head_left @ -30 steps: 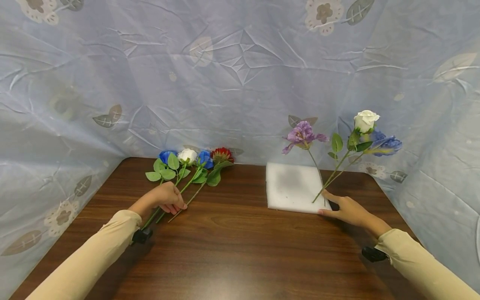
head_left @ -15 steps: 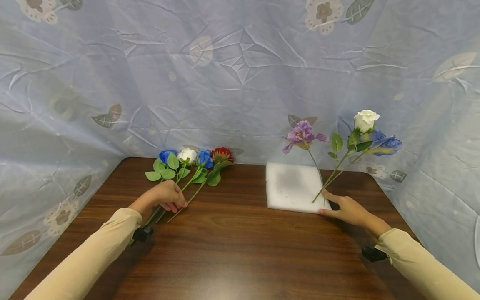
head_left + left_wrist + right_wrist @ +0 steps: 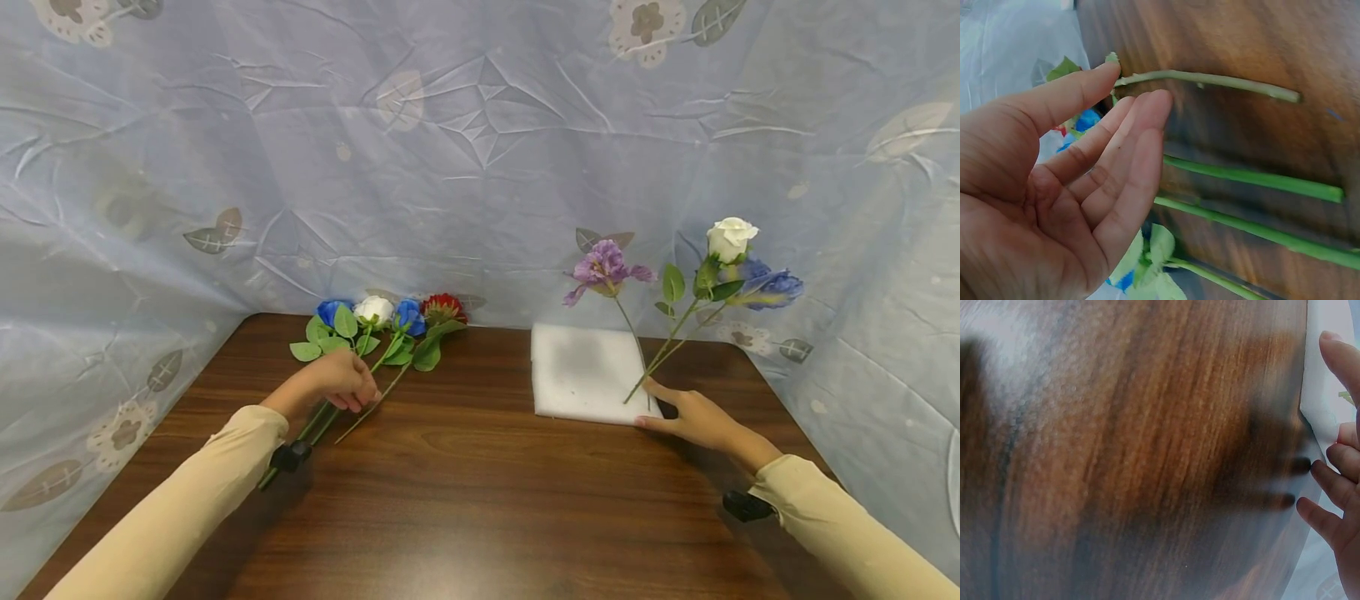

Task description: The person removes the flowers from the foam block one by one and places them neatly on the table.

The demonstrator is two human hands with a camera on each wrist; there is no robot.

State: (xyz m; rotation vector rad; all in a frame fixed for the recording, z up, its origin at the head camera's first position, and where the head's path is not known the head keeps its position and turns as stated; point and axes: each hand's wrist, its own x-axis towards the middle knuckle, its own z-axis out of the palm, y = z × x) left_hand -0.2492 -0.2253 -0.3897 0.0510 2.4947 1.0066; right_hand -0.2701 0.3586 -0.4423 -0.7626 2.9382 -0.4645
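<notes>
My left hand hovers over several artificial flower stems at the table's left. Its thumb and fingers are nearly straight, with a gap around the thin stem of the red flower; contact is unclear. Blue roses and a white rose lie beside it. At the right, my right hand grips the near right corner of a white foam block, thumb at the front and fingers along the side. A purple iris, a white rose and a blue iris stand in the block, tilted.
The brown wooden table reaches back to a pale patterned cloth, which hangs behind and at both sides. The standing flowers lean out over the block's right side, above the right hand.
My left hand has moved slightly up and away along the red flower's stem. The right hand, the foam block and the standing flowers look unmoved.
</notes>
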